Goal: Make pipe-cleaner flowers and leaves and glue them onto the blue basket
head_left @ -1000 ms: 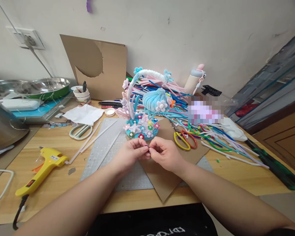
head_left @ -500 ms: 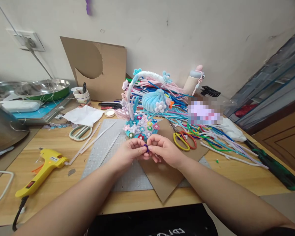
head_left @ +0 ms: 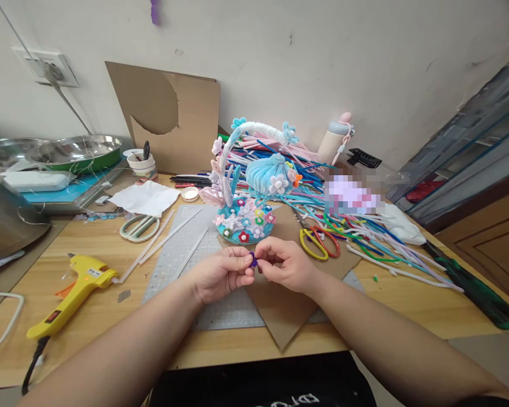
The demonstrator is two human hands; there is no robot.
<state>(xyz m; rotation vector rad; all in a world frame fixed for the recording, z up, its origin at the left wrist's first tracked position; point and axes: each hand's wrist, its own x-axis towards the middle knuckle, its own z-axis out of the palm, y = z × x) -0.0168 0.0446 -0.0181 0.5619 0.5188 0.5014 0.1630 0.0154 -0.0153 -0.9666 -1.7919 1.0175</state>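
Observation:
Between my two hands is a small dark purple pipe-cleaner piece (head_left: 253,260), curled up and partly hidden by the fingertips. My left hand (head_left: 224,272) pinches it between thumb and forefinger. From the other side, the thumb and forefinger of my right hand (head_left: 286,264) close on its edge. Just beyond the hands stands a blue pipe-cleaner basket (head_left: 250,236) with a white and blue arched handle, small colourful flowers and a blue shell shape. Below the hands lie a brown cardboard sheet (head_left: 282,322) and a grey cutting mat (head_left: 224,316).
At the left lies a yellow glue gun (head_left: 74,288), with pale green scissors (head_left: 139,228) farther back. Yellow and orange scissors (head_left: 314,243) rest right of the basket. Many loose pipe cleaners (head_left: 309,152) are heaped behind it, near a bottle (head_left: 333,141).
Both hands have lowered slightly, drawing back from the basket. The fingers have shifted around the purple piece, and more of it shows now.

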